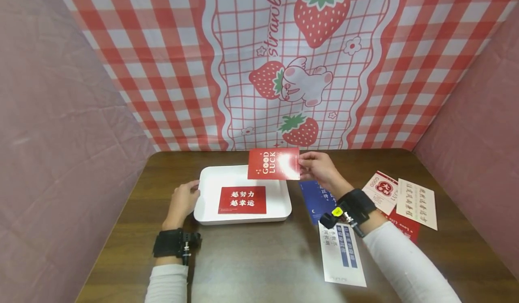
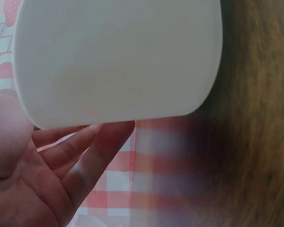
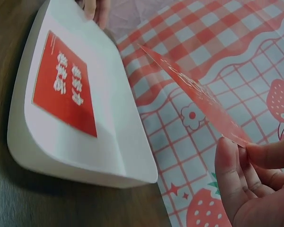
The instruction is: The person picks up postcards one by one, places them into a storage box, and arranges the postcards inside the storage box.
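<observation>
My left hand (image 1: 183,203) is at the left end of a shallow white tray (image 1: 243,219). Its thumb reaches over the rim while the fingers (image 2: 75,165) touch the outer wall, gripping that end. Inside the tray lies a red card (image 1: 242,200) with white Chinese characters. Above the tray's far right corner, my right hand (image 1: 322,170) pinches a red "GOOD LUCK" card (image 1: 272,164) by its right edge. The right wrist view shows this card tilted, held between thumb and fingertips, apart from the tray.
Right of the tray lie a blue card (image 1: 314,199), partly hidden by the right arm, and a white card (image 1: 342,262) with blue panels. Farther right, a cream card (image 1: 417,204) and a red-and-white card (image 1: 381,190) overlap another red card (image 1: 407,225). A checked strawberry cloth (image 1: 174,60) hangs behind.
</observation>
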Demonstrator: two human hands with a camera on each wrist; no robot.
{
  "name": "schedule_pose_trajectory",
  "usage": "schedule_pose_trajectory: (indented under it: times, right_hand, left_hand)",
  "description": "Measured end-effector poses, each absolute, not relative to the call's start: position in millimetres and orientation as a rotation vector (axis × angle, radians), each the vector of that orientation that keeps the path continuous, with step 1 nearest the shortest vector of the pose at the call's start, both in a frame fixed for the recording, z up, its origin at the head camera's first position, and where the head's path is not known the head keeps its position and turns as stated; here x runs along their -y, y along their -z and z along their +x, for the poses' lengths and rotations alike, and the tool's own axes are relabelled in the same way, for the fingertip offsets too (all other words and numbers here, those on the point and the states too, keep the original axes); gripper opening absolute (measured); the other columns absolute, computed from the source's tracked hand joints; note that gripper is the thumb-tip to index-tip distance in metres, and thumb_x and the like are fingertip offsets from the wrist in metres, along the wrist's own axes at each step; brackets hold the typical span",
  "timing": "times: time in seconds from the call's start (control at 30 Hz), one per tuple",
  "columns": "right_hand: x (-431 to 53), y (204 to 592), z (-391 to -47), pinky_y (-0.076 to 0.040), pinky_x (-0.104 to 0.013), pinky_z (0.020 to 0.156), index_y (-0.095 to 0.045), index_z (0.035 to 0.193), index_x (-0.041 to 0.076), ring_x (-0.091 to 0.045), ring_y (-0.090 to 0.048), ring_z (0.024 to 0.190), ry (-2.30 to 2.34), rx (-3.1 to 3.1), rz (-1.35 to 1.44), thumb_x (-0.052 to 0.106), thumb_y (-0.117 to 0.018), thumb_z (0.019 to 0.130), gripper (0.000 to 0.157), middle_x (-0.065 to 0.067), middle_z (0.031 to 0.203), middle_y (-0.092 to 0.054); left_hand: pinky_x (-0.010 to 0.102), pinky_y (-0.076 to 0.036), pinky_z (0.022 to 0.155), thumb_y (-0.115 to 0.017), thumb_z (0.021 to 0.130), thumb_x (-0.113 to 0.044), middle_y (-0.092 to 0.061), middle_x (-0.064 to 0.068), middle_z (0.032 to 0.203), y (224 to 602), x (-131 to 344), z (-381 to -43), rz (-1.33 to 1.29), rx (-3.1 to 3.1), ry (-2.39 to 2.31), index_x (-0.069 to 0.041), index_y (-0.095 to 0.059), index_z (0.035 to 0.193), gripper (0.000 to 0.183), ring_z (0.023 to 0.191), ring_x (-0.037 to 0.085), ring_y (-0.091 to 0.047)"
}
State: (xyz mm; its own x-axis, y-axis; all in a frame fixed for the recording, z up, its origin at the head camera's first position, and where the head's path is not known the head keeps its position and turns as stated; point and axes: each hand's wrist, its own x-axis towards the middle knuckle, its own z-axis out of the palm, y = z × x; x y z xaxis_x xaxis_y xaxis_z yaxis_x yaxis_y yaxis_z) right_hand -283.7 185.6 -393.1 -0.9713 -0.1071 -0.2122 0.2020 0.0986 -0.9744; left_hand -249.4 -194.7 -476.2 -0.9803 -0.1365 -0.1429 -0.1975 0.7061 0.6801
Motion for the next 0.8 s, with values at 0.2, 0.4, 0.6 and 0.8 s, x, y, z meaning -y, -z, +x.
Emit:
schedule_pose_trajectory:
  times: [0.2,0.4,0.6,0.8]
  right_hand:
    - [-171,393,-284,-0.057,-0.025,0.057,-0.054,0.114,-0.009,-0.009,-0.062,0.059,1.992,-2.102,0.125,0.003,-0.054,0.096,0.022,0.002,0.071,-0.063]
    - [-162,399,-283,-0.056,-0.024,0.056,-0.054,0.112,-0.010,-0.008,-0.061,0.057,2.010,-2.063,0.107,0.001,-0.052,0.096,0.020,0.001,0.068,-0.062]
    - [-148,405,-283,-0.056,-0.024,0.055,-0.052,0.110,-0.011,-0.007,-0.061,0.057,1.994,-2.022,0.067,-0.002,-0.050,0.096,0.017,0.001,0.069,-0.062]
    - [-138,412,-283,-0.056,-0.023,0.053,-0.052,0.113,-0.013,-0.009,-0.060,0.056,1.929,-2.036,0.109,-0.002,-0.048,0.096,0.021,-0.002,0.069,-0.060]
  left_hand:
    - [0.051,-0.047,0.100,-0.049,0.099,-0.013,-0.058,0.022,0.135,477,194,-250,-0.287,-2.824,-1.136,-0.003,-0.049,0.142,0.043,0.118,0.035,-0.057]
    - [0.052,-0.047,0.099,-0.049,0.099,-0.012,-0.058,0.022,0.135,477,193,-250,-0.270,-2.841,-1.133,-0.002,-0.050,0.141,0.043,0.118,0.036,-0.057]
    - [0.051,-0.048,0.098,-0.049,0.099,-0.012,-0.059,0.022,0.133,476,193,-249,-0.287,-2.853,-1.133,-0.002,-0.051,0.140,0.043,0.117,0.035,-0.057]
    - [0.051,-0.048,0.098,-0.050,0.099,-0.011,-0.061,0.022,0.130,475,193,-248,-0.283,-2.844,-1.143,-0.002,-0.051,0.140,0.042,0.115,0.035,-0.059]
